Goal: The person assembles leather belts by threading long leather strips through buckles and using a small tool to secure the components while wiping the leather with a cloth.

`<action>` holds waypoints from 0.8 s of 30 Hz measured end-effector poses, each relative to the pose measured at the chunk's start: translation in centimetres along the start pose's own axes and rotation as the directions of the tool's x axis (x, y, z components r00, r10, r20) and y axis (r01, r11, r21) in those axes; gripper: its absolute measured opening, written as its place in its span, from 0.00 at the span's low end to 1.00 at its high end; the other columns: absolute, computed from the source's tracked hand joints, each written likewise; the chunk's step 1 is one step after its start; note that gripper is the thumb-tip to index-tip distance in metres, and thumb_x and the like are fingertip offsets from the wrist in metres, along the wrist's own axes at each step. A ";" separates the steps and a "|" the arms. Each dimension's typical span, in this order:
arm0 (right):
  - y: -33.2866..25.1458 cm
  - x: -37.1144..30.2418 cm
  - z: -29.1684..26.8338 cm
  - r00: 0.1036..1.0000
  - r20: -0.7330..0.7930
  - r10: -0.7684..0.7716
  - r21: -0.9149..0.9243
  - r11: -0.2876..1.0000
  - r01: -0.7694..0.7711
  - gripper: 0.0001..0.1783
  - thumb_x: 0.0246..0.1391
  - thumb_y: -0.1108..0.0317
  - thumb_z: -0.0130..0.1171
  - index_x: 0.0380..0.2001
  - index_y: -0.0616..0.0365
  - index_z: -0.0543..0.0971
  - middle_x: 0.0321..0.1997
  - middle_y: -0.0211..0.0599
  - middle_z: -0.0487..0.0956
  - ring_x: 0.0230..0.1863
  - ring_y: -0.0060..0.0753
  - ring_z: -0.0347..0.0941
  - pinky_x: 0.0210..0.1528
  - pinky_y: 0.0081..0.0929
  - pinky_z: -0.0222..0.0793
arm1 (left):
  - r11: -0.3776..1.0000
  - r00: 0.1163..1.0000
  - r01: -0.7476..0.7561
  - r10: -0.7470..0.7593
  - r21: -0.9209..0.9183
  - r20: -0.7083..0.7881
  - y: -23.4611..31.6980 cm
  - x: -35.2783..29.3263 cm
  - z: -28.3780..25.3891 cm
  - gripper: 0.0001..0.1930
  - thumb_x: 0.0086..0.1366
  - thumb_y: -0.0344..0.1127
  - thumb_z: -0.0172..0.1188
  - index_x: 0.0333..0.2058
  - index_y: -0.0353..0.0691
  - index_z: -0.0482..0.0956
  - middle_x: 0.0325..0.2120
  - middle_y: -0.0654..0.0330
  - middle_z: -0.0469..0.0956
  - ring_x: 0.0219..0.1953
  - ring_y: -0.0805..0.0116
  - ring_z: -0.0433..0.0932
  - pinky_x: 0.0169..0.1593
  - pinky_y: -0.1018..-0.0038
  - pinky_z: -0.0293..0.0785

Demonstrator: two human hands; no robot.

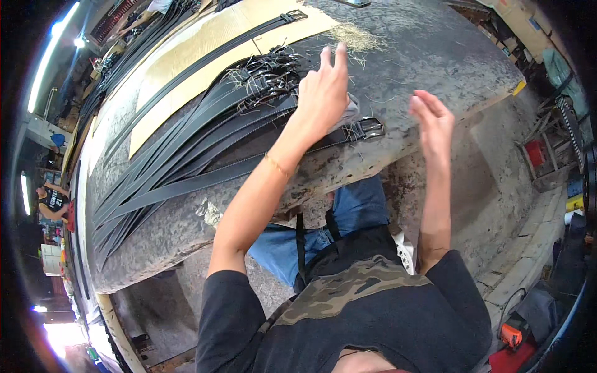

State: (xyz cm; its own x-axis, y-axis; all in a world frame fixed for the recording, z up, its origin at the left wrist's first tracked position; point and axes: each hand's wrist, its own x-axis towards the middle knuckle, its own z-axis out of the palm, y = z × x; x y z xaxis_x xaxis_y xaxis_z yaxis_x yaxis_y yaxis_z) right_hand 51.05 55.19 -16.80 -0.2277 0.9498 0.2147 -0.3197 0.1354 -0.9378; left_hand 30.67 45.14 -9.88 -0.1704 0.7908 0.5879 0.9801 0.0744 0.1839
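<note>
Leather workshop: worn grey workbench (435,56), rows of black belts (205,124), cardboard sheets (205,43), strip lights (53,53).

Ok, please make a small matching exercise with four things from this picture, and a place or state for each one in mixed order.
Things:
1. left hand
2. right hand
3. nearest belt's silver buckle
4. tuft of dry straw-like fibres

Places or states:
A. lies on the grey worktable beyond the left hand's fingertips
B. open, raised past the table's near edge, holding nothing
C. at the table's near edge, between the two hands
D. above the pile of black belts, fingers spread

Pairs: 1-D, 2-B, 3-C, 4-A
</note>
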 end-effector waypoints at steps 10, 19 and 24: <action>1.5 3.2 -12.1 0.794 0.215 -0.568 -0.817 0.340 0.465 0.04 0.55 0.76 0.62 0.34 0.65 0.81 0.36 0.35 0.82 0.38 0.25 0.77 0.44 0.21 0.71 | 0.971 0.962 0.221 -0.202 -0.090 0.184 2.3 -9.2 -4.8 0.10 0.61 0.39 0.61 0.35 0.37 0.81 0.30 0.53 0.81 0.32 0.49 0.81 0.35 0.59 0.75; 0.0 6.2 -17.1 0.979 -0.189 -0.082 0.366 0.919 0.148 0.10 0.57 0.75 0.63 0.41 0.65 0.77 0.34 0.37 0.81 0.34 0.23 0.76 0.38 0.19 0.72 | 0.929 0.931 0.349 -0.329 -0.120 0.158 4.1 -9.8 -1.8 0.13 0.59 0.40 0.65 0.36 0.36 0.81 0.36 0.55 0.80 0.31 0.50 0.81 0.36 0.61 0.76; 1.3 6.4 -18.1 0.949 -0.309 0.058 0.084 0.996 -0.033 0.17 0.55 0.75 0.64 0.48 0.67 0.74 0.38 0.38 0.81 0.28 0.20 0.72 0.30 0.18 0.71 | 0.927 0.923 0.366 -0.349 -0.085 0.160 3.4 -9.9 -0.9 0.16 0.61 0.41 0.63 0.41 0.34 0.79 0.40 0.54 0.77 0.28 0.49 0.80 0.32 0.58 0.76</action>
State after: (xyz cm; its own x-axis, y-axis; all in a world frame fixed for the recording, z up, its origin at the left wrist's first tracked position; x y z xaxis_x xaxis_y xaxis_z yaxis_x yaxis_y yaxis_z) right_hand 65.81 66.57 -21.57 0.0494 0.9966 0.0654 -0.3881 0.0795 -0.9182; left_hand 35.55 37.01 -14.39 -0.4835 0.8013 0.3523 0.8375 0.3065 0.4523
